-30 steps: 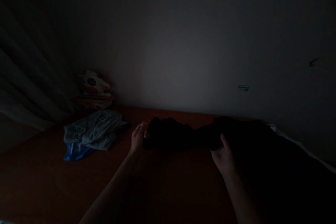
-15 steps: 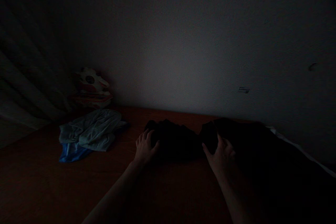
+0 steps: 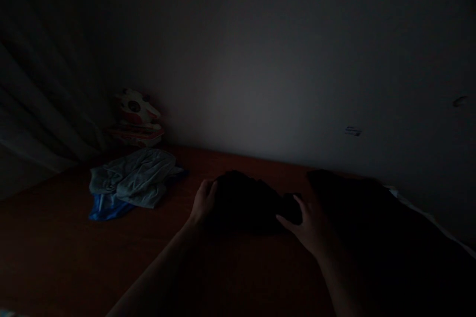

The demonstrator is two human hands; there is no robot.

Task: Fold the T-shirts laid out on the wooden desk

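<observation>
A bunched piece of black cloth (image 3: 247,203) lies on the reddish-brown surface in front of me; its folds are lost in the dark. At its left end, my left hand (image 3: 204,203) has its fingers curled over the edge. My right hand (image 3: 307,225) grips the right end between thumb and fingers, which sit some way apart with the dark fabric between them. To the right of that hand spreads a larger black cloth (image 3: 353,208), whose kind I cannot make out.
On the left lies a crumpled grey garment (image 3: 143,178) over a blue cloth (image 3: 109,208). Behind them a cow-like toy (image 3: 137,109) stands in the corner beside a curtain (image 3: 40,109). A pale wall (image 3: 260,84) with a small sticker (image 3: 353,131) rises at the back.
My right hand has come slightly left and down with the cloth's right end, which now stands apart from the larger black cloth. My left hand's fingers are drawn closer together. The view has shifted a little.
</observation>
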